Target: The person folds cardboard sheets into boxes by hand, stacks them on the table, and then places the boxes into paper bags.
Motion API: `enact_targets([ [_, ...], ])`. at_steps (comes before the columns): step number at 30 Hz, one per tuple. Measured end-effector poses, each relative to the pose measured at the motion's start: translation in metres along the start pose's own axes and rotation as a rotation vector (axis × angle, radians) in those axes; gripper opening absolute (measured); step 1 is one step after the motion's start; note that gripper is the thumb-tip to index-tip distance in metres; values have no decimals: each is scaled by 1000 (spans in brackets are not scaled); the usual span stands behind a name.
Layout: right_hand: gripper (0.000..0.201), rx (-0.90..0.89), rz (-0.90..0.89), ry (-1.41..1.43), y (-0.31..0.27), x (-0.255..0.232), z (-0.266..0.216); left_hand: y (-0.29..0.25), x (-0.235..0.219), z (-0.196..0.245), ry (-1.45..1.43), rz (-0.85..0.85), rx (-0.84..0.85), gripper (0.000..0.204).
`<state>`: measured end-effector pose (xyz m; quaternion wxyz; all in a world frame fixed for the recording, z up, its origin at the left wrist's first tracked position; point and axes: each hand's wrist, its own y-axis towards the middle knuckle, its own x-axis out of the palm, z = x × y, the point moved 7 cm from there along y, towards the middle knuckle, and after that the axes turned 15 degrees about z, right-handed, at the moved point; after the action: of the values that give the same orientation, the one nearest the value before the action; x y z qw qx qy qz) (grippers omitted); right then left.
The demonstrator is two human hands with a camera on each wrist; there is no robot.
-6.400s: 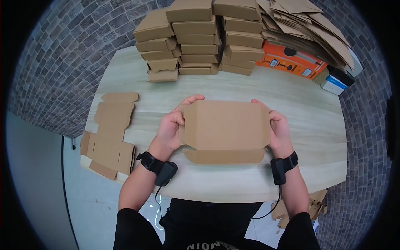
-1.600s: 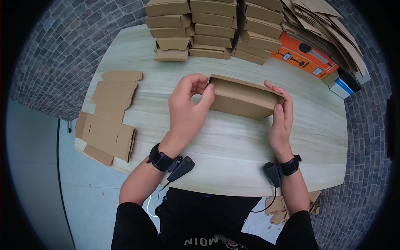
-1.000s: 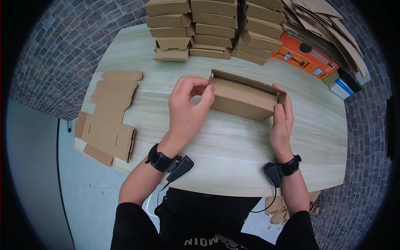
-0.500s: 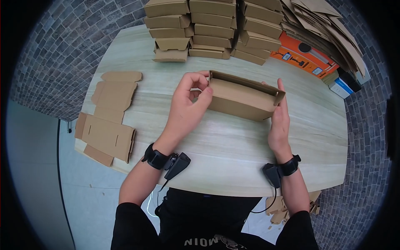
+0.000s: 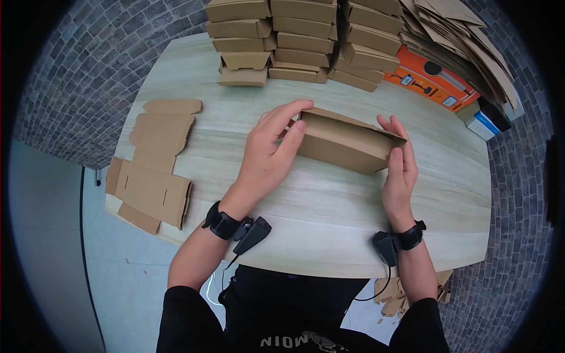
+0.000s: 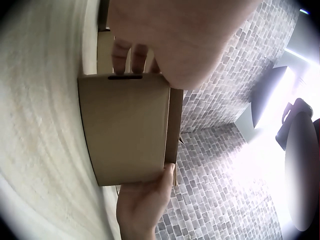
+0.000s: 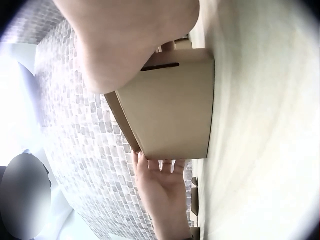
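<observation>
A person's two bare hands steady a long brown cardboard box [image 5: 344,154] on a pale wood-grain table [image 5: 306,235], its hinged brown lid [image 5: 356,122] partly raised to reveal bare cardboard walls inside. The left hand [image 5: 265,153], partly open, grips one end between thumb and fingers; the right hand [image 5: 400,182], fingers gently bent, holds the other. Clockwise from that box: folded brown cardboard boxes in stacks [image 5: 300,41] at 11 to 12 o'clock, contents hidden; a printed orange carton [image 5: 441,82] at 2 o'clock, beneath flat brown cardboard sheets [image 5: 459,47]; torn brown cardboard scraps [image 5: 391,300] on the floor between 5 and 6; and flattened, slotted brown cardboard blanks [image 5: 156,194] around 9.
</observation>
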<state>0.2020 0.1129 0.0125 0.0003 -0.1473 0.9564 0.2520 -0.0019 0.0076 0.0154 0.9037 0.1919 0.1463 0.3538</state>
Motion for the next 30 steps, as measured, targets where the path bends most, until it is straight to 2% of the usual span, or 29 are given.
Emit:
enact_targets([
  [11, 50, -18, 11, -45, 4, -4, -3, 0, 0, -2, 0, -7, 14, 32],
  [14, 51, 14, -35, 39, 5, -5, 9, 1, 1, -6, 10, -5, 31, 32],
  [16, 50, 80, -68, 303, 6, -3, 13, 1, 0, -7, -60, 46, 35, 28],
  [17, 50, 80, -67, 304, 5, -1, 13, 1, 1, -8, -59, 46, 36, 28],
  [19, 47, 203, -15, 408, 5, 1, 17, 0, 2, -10, -114, 24, -3, 26],
  [23, 44, 260, -22, 371, 5, 2, 22, 0, 3, -12, -160, -1, -110, 25],
  [25, 46, 236, -93, 383, 5, 4, 23, 0, 5, -12, -217, -56, -150, 27],
  [30, 53, 317, -54, 461, 4, 4, 32, 0, 2, -13, -128, -142, -101, 39],
])
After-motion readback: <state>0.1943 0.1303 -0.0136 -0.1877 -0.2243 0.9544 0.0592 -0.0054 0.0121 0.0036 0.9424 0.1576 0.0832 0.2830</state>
